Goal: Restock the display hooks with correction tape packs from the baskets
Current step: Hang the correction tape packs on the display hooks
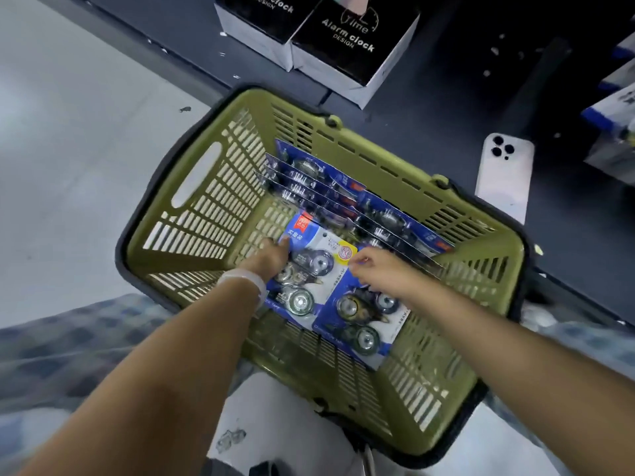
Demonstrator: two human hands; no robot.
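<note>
An olive-green plastic basket sits on the floor in front of me. Several blue correction tape packs stand in a row along its far side. Two more packs lie flat near the middle. My left hand reaches in and holds the top left corner of the left flat pack. At the top edge of the right flat pack, my right hand pinches the card with curled fingers. No display hooks are in view.
A white phone lies face down on the dark shelf base right of the basket. Two black alarm clock boxes stand behind the basket. More boxed goods sit at the right edge. Grey floor spreads to the left.
</note>
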